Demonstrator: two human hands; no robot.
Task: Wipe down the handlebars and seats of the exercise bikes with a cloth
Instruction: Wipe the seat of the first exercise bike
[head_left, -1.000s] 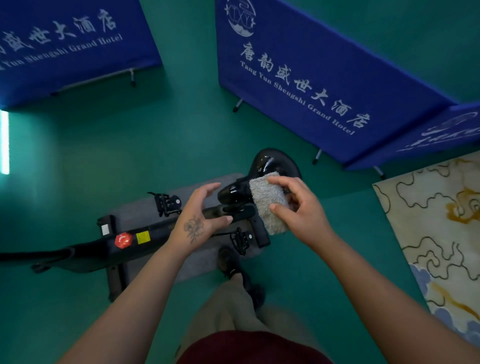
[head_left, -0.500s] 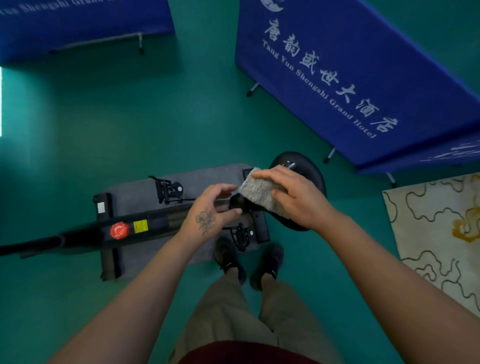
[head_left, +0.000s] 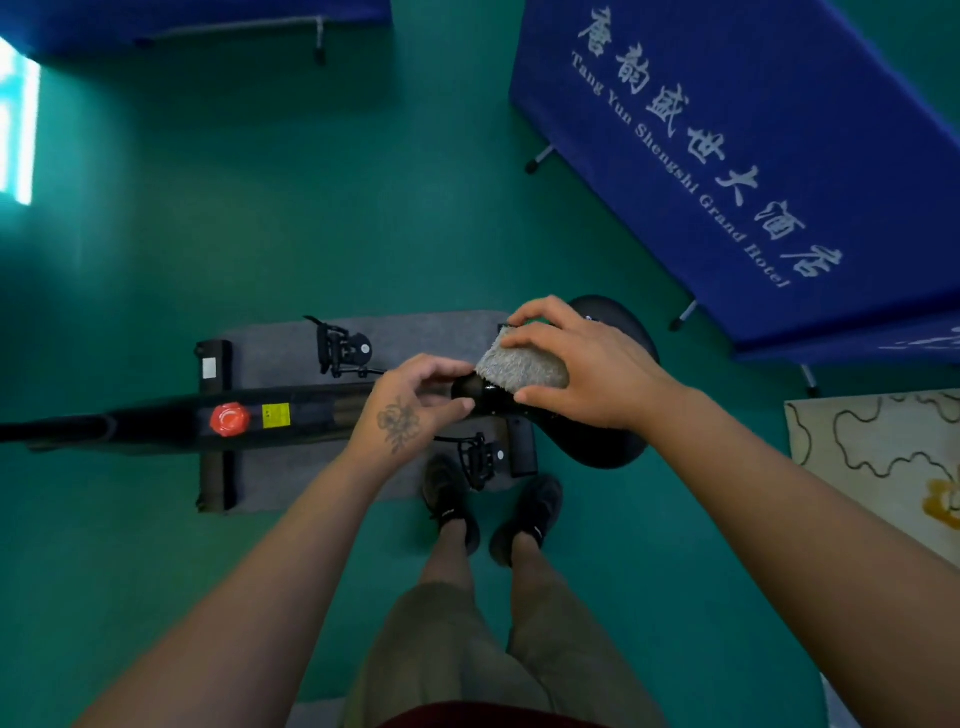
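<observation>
The right hand (head_left: 587, 364) held the grey cloth (head_left: 519, 364) pinched on the narrow nose of the black seat (head_left: 613, 441), whose broad end lay beyond toward the banner (the nearer left hand (head_left: 410, 400), fingers loosely curled, touched that nose).

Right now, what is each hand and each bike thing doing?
right hand: presses the cloth onto the seat
cloth: folded, lying on the seat's nose
seat: partly covered by cloth
left hand: fingers curled at the seat's nose
red knob: untouched
</observation>
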